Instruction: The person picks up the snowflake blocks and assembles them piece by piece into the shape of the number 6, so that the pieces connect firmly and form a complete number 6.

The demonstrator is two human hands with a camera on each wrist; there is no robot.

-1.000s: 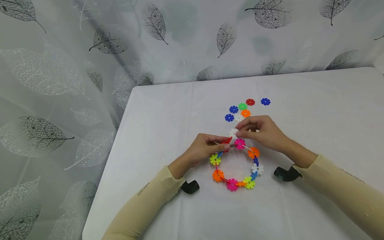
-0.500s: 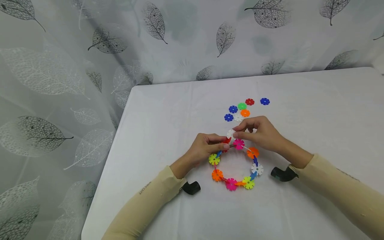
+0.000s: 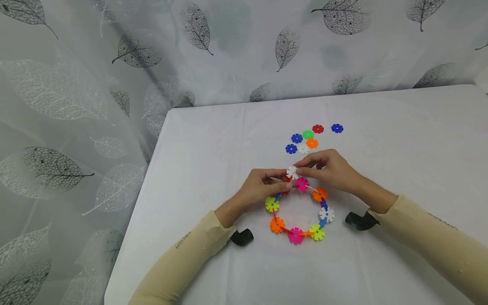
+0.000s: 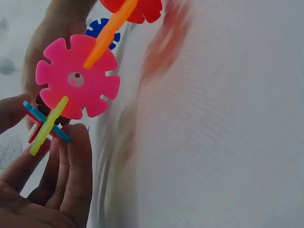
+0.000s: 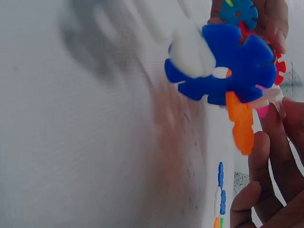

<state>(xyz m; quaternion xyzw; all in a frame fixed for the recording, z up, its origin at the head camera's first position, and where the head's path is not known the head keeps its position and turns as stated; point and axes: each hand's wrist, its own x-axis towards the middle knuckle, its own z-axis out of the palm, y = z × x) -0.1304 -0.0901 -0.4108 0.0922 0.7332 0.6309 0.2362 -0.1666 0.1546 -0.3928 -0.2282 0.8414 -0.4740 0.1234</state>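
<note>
Slotted plastic snowflake discs are joined into a ring on the white table, with a pink disc (image 3: 302, 184) at its far side and a yellow disc (image 3: 272, 204) at its left. My left hand (image 3: 257, 188) pinches the ring's upper left part at a red disc (image 3: 289, 178). A white disc (image 3: 292, 172) is pinched between thumb and fingers of my right hand (image 3: 329, 169), right against the red one. Whether the two are slotted together I cannot tell. In the left wrist view, disc edges show between my left fingers (image 4: 78, 161). A blue disc (image 5: 242, 61) hangs before my right hand in its wrist view.
Behind the ring lie several loose discs: a green one (image 3: 308, 134), an orange one (image 3: 312, 143), a red one (image 3: 318, 128), a white one (image 3: 303, 149) and blue ones, one blue disc (image 3: 337, 128) apart at the right. A leaf-print curtain (image 3: 228, 51) hangs behind the table.
My right hand has brought the white disc a little left and down, against the red disc at my left fingertips. The left hand stays almost still, and the ring has shifted slightly.
</note>
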